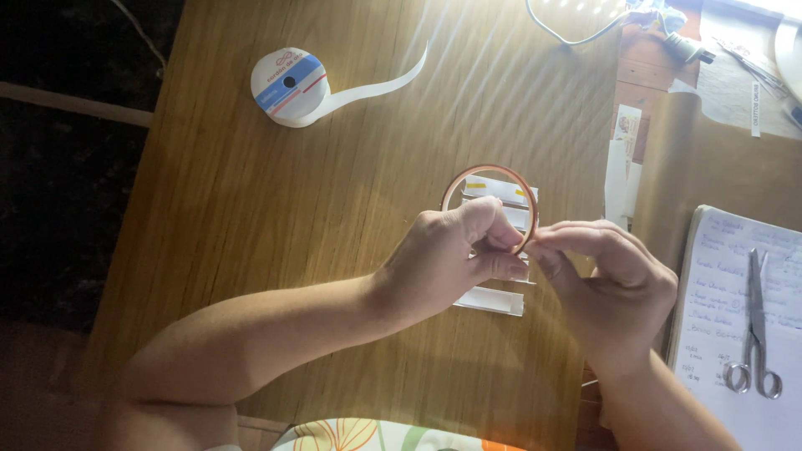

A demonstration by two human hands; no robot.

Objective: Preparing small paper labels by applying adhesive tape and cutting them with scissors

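While both forearms reach in from the near edge of the table (251,250), the left hand (447,263) and the right hand (606,280) meet at a thin brown ring (468,177) of tape. Left fingers are curled narrow, thumb and forefinger pinching the ring's near rim; right fingertips are pinched tight against the same spot, just touching the left thumb. Whether a loose tape end sits between them cannot be told.

Under the hands and the ring lie several white strips (493,301) side by side, flat on the wood, some with small yellow marks at their ends.

To the right, a notebook (718,284) lies open with scissors (756,334) resting on its page, blades pointing away.

Farther off, to the left, a white spool (288,86) with a blue and red label lies flat, its ribbon (384,83) trailing out to the right. At the far right corner sit a white cable (568,33) and paper scraps (622,159).
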